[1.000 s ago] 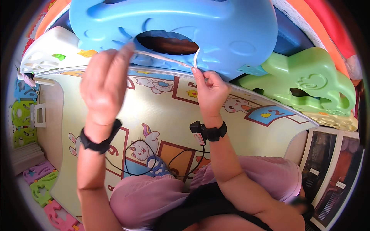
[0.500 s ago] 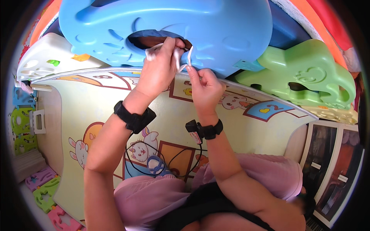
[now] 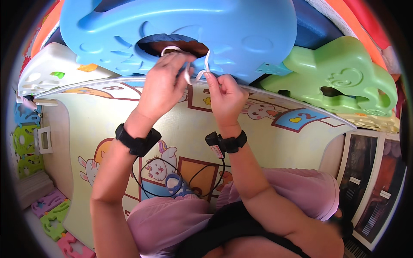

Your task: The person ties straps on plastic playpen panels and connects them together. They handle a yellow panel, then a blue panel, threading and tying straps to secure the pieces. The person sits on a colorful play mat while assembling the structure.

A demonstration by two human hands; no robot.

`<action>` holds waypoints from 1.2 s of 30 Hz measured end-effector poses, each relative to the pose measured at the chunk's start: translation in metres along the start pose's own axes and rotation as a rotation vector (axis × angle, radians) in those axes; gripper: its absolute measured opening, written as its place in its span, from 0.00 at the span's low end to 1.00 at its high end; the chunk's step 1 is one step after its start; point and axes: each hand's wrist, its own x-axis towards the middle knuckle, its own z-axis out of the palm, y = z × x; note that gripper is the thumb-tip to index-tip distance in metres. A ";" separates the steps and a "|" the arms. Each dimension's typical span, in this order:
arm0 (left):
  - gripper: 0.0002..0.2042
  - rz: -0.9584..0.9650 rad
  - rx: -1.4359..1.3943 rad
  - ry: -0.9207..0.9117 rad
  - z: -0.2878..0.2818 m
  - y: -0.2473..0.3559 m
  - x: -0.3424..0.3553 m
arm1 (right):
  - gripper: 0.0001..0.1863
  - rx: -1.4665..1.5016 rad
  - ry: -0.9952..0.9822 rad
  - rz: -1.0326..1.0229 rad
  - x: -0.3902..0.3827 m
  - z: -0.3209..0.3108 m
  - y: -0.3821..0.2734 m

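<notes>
A white cloth strip (image 3: 207, 60) runs up to the rim of an oval hole in a large blue plastic panel (image 3: 180, 19) with a moulded animal shape. My right hand (image 3: 229, 96) pinches the strip between thumb and forefinger just below that rim. Across the hole's lower edge, my left hand (image 3: 163, 84) has its fingers bent and closed on another part of the same strip. Slack dips between the two hands, and a white loop shows above the left knuckles, inside the opening. The left fingertips are partly hidden.
A green plastic panel (image 3: 340, 79) stands to the right, a white one (image 3: 53, 69) to the left. Below lies a mat (image 3: 103, 118) with cartoon prints. Black wristbands (image 3: 138, 139) with cables are on my wrists. Drawers (image 3: 361, 180) stand at the lower right.
My left hand has moved left and slightly down, its fingers now lower at the hole. A white loop has come into sight above it. My right hand keeps its pinch, shifted only slightly.
</notes>
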 end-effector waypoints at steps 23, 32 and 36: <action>0.07 0.188 0.403 0.140 -0.016 0.000 0.000 | 0.21 0.011 -0.012 -0.017 0.000 0.001 -0.002; 0.02 -0.163 -0.170 0.445 0.031 0.020 0.017 | 0.20 -0.018 -0.002 -0.018 -0.002 0.004 -0.002; 0.08 -0.118 -0.239 0.148 0.031 0.016 0.014 | 0.20 0.003 0.032 -0.044 -0.002 0.004 0.000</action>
